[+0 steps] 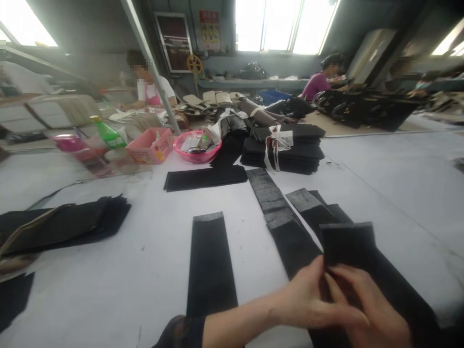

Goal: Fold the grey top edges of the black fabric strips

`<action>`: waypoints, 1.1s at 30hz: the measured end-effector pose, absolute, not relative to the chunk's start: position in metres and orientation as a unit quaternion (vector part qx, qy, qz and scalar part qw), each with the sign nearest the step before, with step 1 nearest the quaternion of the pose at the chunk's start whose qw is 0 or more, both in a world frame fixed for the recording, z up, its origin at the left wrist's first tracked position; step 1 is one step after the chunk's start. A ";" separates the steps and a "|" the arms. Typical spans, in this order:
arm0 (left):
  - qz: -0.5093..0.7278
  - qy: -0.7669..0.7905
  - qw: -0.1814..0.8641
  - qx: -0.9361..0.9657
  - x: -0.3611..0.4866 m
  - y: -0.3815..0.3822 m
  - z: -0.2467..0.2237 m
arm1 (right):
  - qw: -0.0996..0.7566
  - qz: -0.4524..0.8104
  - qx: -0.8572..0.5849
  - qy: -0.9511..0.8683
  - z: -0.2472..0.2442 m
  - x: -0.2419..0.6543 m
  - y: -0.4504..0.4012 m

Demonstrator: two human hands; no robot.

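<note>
Near the right front, my left hand (313, 299) pinches the edge of a black strip (348, 241) whose end stands up from the table. My right hand (369, 299) is closed on the same strip, its fingers touching those of my left. Beneath and behind my hands, overlapping black strips with greyish ends (290, 237) run back across the white table. Another black strip (210, 261) lies flat by itself, left of my left forearm. The lower parts of the strips under my hands are hidden.
Black pieces (72, 220) are stacked at the left. Farther back are a black strip pile (206, 177), a tied black bundle (282, 150), a pink basin (197, 147), a pink box (150, 145) and a green bottle (108, 133). People sit at work beyond the table.
</note>
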State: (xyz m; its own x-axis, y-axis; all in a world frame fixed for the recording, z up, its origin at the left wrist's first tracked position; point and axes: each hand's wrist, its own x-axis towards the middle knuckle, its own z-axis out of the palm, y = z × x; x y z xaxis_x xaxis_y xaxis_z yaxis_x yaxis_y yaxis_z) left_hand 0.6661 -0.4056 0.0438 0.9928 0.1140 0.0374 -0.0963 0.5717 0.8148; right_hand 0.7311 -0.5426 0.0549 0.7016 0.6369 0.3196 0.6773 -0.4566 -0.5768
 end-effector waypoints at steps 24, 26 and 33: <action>0.395 0.233 0.849 0.261 0.515 -0.263 0.064 | 0.426 0.633 -0.611 -0.209 0.085 0.659 -0.463; 0.390 0.231 0.847 0.276 0.510 -0.248 0.069 | 0.467 0.662 -0.567 -0.151 0.093 0.648 -0.457; 0.308 0.328 0.833 0.321 0.488 -0.232 0.017 | 0.461 0.720 -0.493 -0.161 0.052 0.608 -0.451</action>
State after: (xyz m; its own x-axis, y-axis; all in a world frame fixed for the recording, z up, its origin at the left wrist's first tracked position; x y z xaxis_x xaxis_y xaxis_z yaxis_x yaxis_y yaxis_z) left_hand 0.4883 -0.2323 0.0169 0.5946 0.7242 -0.3493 -0.3032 0.6044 0.7368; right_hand 0.6078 -0.4506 0.0524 -0.0895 0.8231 -0.5608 -0.5054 -0.5227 -0.6866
